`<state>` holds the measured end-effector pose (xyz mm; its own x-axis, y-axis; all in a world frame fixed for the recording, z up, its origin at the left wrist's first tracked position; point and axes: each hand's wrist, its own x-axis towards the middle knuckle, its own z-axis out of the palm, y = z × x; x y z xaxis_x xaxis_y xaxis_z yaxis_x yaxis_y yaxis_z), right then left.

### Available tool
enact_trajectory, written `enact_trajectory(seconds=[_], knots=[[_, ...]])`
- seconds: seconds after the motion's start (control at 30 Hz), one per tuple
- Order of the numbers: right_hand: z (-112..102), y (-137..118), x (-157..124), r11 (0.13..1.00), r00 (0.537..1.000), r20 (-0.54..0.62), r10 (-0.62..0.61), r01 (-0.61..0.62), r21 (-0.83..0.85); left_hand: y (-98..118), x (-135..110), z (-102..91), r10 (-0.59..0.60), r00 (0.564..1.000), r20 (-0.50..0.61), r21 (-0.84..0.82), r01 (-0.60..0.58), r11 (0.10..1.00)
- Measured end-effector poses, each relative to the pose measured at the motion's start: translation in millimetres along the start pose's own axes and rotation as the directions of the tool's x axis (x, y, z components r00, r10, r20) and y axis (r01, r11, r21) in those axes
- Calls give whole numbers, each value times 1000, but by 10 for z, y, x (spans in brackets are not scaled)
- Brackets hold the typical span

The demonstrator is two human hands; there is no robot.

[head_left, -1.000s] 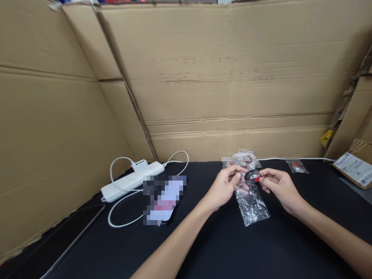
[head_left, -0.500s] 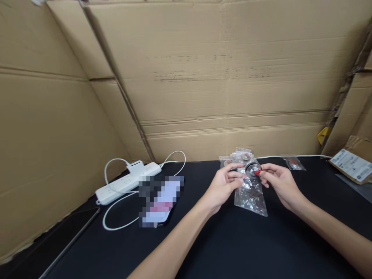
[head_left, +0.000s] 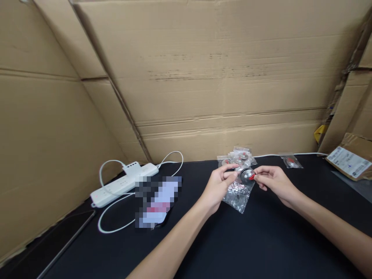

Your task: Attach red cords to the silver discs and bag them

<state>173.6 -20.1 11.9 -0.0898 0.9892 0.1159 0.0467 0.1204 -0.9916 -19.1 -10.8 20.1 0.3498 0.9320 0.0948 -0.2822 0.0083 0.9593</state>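
A round silvery metal disc (head_left: 247,175) with a black rim and a small red piece on its face is pinched between the thumb and fingers of my right hand (head_left: 274,182). Just left of it, my left hand (head_left: 215,188) has its thumb and fingers closed on the upper part of a clear plastic bag (head_left: 238,198), which hangs down toward the table. The disc overlaps the bag's top; whether it sits partly inside, I cannot tell. Right behind my hands lie several small clear bags (head_left: 243,154) with metal and red parts in them.
Another small bag (head_left: 291,161) with a red part lies to the right, near a cardboard parcel (head_left: 350,161) with a white label. At left are a white power strip (head_left: 122,184), looping cables and a blurred phone (head_left: 159,203). Cardboard walls (head_left: 186,77) enclose the black table (head_left: 232,248).
My right hand has shifted slightly left with the disc, which has turned to show more of its metal face. The bag's lower end has swung left. The whole view has shifted a little.
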Motion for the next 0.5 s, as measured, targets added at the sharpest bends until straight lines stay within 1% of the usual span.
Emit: enact_trajectory(seconds=[0.1,0.2,0.27,0.4,0.5], knots=[[-15,4,1,1000,999,14,29,-29,-1,0,-7,11,1,999,43,-24,0,1000],[-25,-2,6,1000,1000,-6,5,-4,20,18,-16,32,10,996,92,-118,1,993],[-28,-14,9,998,999,-33,-20,22,57,34,-25,54,30,994,105,-193,-9,981],[-28,-28,7,987,996,-85,-32,45,152,42,-45,96,85,996,42,-277,-70,958],[-25,-17,1,981,995,-95,-10,28,192,-1,-44,107,96,995,25,-247,-86,965]])
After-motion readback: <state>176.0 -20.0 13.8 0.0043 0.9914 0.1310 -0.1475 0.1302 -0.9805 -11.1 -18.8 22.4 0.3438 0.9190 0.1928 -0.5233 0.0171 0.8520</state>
